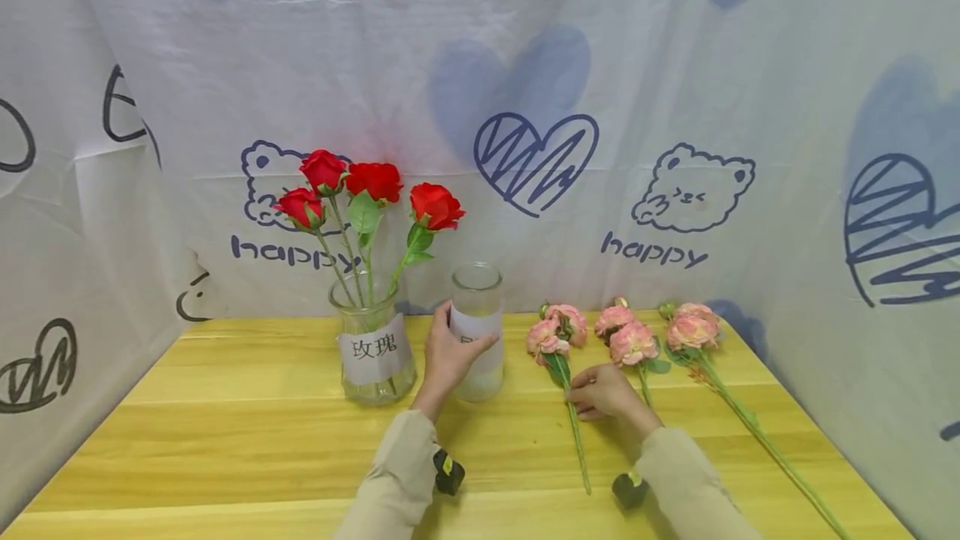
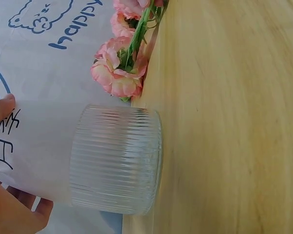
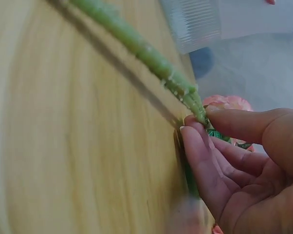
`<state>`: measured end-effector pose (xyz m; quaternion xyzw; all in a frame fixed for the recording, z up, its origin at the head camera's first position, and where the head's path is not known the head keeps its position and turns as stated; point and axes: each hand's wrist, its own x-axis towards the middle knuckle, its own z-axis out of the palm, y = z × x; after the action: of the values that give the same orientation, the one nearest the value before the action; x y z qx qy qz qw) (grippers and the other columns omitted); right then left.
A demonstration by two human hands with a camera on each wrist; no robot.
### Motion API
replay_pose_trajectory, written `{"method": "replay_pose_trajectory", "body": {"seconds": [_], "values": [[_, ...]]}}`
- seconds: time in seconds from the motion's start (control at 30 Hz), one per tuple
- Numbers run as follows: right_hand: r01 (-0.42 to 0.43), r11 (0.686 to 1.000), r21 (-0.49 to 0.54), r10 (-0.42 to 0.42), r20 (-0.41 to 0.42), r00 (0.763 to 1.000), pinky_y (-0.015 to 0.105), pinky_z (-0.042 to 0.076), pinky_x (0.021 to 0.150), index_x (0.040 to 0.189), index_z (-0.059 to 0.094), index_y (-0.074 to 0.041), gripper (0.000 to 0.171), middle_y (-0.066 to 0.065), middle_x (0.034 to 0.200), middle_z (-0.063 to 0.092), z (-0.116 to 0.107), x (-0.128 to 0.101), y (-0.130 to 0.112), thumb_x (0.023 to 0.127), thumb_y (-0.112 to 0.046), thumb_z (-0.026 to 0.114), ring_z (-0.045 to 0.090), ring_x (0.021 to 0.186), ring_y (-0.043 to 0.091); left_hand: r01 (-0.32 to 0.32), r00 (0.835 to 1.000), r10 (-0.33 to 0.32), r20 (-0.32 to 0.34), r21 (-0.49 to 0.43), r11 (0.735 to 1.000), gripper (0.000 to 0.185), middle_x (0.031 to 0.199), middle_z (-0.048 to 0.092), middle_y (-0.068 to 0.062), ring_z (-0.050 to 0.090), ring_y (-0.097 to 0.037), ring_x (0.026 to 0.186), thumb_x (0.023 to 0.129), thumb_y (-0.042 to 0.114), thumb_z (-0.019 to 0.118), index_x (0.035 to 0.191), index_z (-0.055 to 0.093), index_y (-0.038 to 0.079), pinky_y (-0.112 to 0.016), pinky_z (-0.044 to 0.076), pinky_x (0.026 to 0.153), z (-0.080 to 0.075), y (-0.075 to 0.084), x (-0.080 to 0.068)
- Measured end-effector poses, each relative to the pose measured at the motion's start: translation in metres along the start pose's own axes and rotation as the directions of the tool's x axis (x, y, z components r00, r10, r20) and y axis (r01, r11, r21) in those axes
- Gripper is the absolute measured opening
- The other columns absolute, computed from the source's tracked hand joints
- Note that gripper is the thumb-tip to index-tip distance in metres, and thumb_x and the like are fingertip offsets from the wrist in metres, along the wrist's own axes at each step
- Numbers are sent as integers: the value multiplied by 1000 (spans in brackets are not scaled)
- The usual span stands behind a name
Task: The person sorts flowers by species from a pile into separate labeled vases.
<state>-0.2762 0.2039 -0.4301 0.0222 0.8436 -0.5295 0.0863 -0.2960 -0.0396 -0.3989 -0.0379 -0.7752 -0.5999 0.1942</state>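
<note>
My left hand (image 1: 448, 354) grips an empty ribbed glass vase (image 1: 477, 332) with a white paper label, standing on the wooden table (image 1: 247, 423). In the left wrist view the vase (image 2: 117, 158) shows its ribbed base, my fingers (image 2: 3, 108) round the label. My right hand (image 1: 603, 392) pinches the green stem of a pink flower (image 1: 553, 334) lying on the table; the stem (image 3: 146, 48) meets my fingertips (image 3: 192, 126) in the right wrist view. A second labelled vase (image 1: 372, 348) left of my left hand holds several red roses (image 1: 372, 182).
Two more pink flower stems (image 1: 632, 342) (image 1: 692, 328) lie on the table right of my right hand, the far one reaching toward the table's right front corner. A printed white sheet (image 1: 525, 107) walls in the back and both sides.
</note>
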Motion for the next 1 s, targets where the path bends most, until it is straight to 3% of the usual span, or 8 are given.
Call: {"method": "replay_pose_trajectory", "body": {"seconds": [0.23, 0.33, 0.43, 0.6, 0.8, 1.0], "values": [[-37, 999, 16, 36, 57, 998, 28, 58, 62, 110, 60, 16, 27, 15, 84, 62, -6, -2, 0, 88, 2, 65, 62, 63, 15, 21, 1000, -21, 15, -5, 1000, 79, 127, 54, -20, 53, -37, 112, 70, 12, 86, 135, 43, 0, -51, 45, 95, 1, -2, 0], [-58, 993, 104, 47, 107, 993, 26, 58, 66, 120, 54, 17, 34, 17, 96, 61, -9, -3, -1, 91, 2, 61, 65, 70, 16, 24, 1000, -24, 13, -16, 1000, 79, 126, 54, -20, 53, -37, 112, 70, 12, 86, 135, 43, 0, -51, 45, 95, 1, -2, 0], [-86, 966, 243, 50, 150, 987, 26, 58, 69, 129, 47, 17, 39, 18, 103, 60, -11, -4, -1, 94, 3, 57, 67, 78, 19, 16, 1000, -15, 10, -29, 999, 78, 125, 55, -21, 54, -37, 112, 70, 11, 86, 134, 43, -1, -51, 45, 95, 1, -1, 0], [-96, 929, 357, 32, 180, 983, 27, 57, 71, 137, 39, 15, 45, 12, 96, 59, -12, -3, 0, 96, 4, 53, 66, 79, 19, 7, 1000, -7, 5, -36, 999, 78, 125, 55, -21, 54, -37, 112, 70, 11, 86, 134, 44, -1, -51, 44, 95, 1, -1, -1], [-86, 915, 395, 20, 167, 986, 21, 55, 63, 144, 22, 14, 58, 9, 91, 57, -13, -5, -1, 96, 3, 53, 60, 70, 12, -2, 1000, 2, 2, -32, 999, 78, 125, 55, -22, 54, -37, 112, 69, 9, 86, 133, 44, -2, -52, 44, 96, 1, -1, -1], [-68, 926, 371, 13, 150, 989, 19, 51, 62, 141, 31, 14, 53, 7, 92, 60, -14, -4, -2, 96, -1, 54, 57, 71, 9, 9, 1000, -9, 8, -39, 999, 78, 126, 54, -21, 53, -37, 112, 70, 10, 86, 134, 43, -1, -51, 44, 96, 1, -1, -1]]}}
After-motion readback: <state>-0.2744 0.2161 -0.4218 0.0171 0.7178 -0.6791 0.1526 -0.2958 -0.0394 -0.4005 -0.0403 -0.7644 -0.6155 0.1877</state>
